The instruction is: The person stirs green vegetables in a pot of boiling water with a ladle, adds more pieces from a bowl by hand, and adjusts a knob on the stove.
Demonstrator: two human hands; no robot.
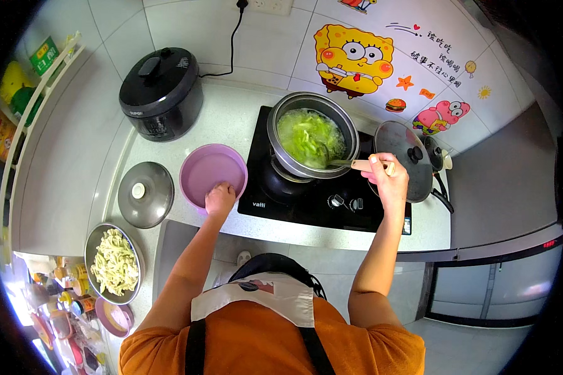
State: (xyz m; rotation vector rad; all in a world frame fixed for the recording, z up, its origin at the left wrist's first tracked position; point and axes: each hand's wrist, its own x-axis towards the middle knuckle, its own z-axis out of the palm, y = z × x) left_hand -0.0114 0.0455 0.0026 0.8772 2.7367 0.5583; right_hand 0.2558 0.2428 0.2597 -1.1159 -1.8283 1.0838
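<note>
My right hand (385, 180) grips the pale handle of a ladle or spoon (362, 165), whose dark head dips into a metal pot (274, 136). Bright green vegetable pieces (309, 140) float in steaming liquid inside that pot, which sits on a black gas stove (291, 211). At the stove's left stands a round purple basin (201, 168). The fingers of my left hand (220, 199) are curled over the basin's near side; whether they pinch its rim or reach into it, I cannot tell.
A black electric cooker (162, 98) stands at the back left, with a pot lid (145, 197) nearer. Below that are a steel bowl of pale cut vegetables (115, 262) and a small pink bowl (112, 318). Right of the pot, a glass lid (401, 140) leans over a dark-handled pan (443, 199).
</note>
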